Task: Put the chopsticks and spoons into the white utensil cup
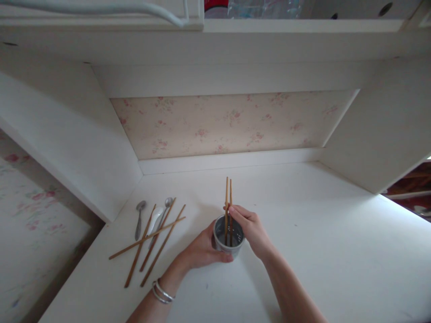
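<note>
My left hand (207, 249) is wrapped round a grey metal cup (218, 244), its thumb along the near side. Between the fingers of my right hand (248, 224) is a pair of wooden chopsticks (226, 206), held upright with the lower ends down inside the cup. To the left, several loose wooden chopsticks (163, 258) lie crossed on the white tabletop (323, 251). Among them are a white spoon (155, 219) and a metal spoon (168, 202), both partly covered. Another metal spoon (138, 222) lies apart at the far left of the group.
White side panels (377, 130) enclose the tabletop left and right. Behind it is a flowered wall (215, 123). Overhead runs a shelf (235, 47) with plastic packaging (266, 8) on it. A white cabinet door handle (101, 9) juts out at the upper left.
</note>
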A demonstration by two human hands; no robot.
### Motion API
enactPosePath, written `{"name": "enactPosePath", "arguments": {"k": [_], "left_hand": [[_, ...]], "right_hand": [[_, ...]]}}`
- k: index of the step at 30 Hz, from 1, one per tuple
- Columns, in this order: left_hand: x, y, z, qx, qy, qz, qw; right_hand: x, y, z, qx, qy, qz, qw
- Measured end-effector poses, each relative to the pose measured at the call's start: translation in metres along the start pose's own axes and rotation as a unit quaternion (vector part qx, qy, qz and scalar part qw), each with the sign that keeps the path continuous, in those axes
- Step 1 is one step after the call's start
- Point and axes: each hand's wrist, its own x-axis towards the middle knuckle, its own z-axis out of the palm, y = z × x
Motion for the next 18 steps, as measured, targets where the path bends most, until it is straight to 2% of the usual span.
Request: {"name": "enactPosePath", "arguments": {"k": [12, 18], "left_hand": [[-0.0008, 0.0069, 0.0008, 0.006, -0.004, 0.003, 1.0], [-0.0013, 0.0053, 0.0015, 0.01, 0.011, -0.001, 1.0]], "right_hand": [[0.0019, 0.0031, -0.0006, 0.027, -0.023, 0.022, 0.999], [0.001, 0.0081, 0.001, 0.079, -0.028, 0.052, 0.995]]}}
